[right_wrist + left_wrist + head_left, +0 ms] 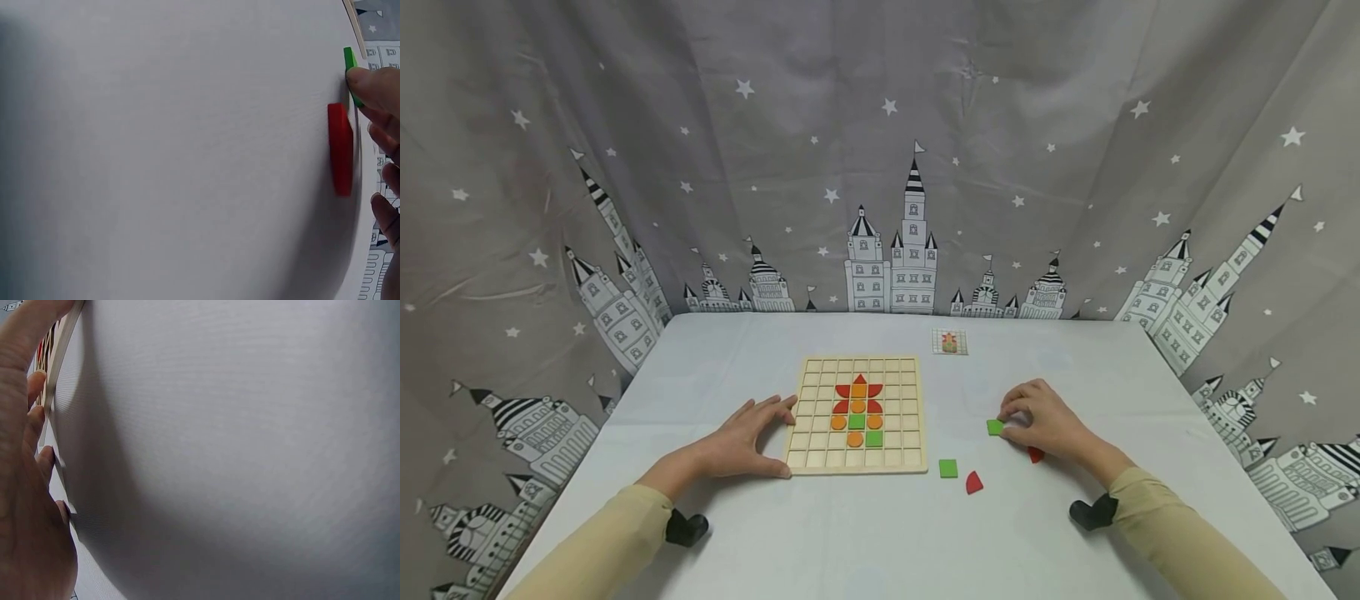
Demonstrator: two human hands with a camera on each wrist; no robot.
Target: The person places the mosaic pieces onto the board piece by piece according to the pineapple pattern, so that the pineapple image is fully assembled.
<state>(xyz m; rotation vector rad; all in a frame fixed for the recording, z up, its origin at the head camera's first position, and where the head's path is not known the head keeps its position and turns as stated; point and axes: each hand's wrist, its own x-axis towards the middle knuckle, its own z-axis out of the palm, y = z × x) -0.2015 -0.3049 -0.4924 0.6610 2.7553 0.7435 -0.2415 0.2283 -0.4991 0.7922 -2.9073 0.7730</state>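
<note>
My right hand (1043, 423) pinches a green square tile (995, 427) between thumb and fingertips, right of the board; in the right wrist view the green tile (351, 69) is tilted on edge against the thumb. Partly under that hand lies a red quarter-circle tile (1036, 455). My left hand (741, 442) rests at the left edge of the wooden grid board (898, 458), thumb by its near corner and fingers spread along its side. On the board, red, orange and green tiles form a figure, with a green square (874, 438) at its lower right.
A loose green square (948, 468) and a red quarter-circle (974, 482) lie right of the board's near corner. Behind the board is a small pattern card (950, 342). The white table (850, 533) ends at a grey curtain (880, 125) printed with castles.
</note>
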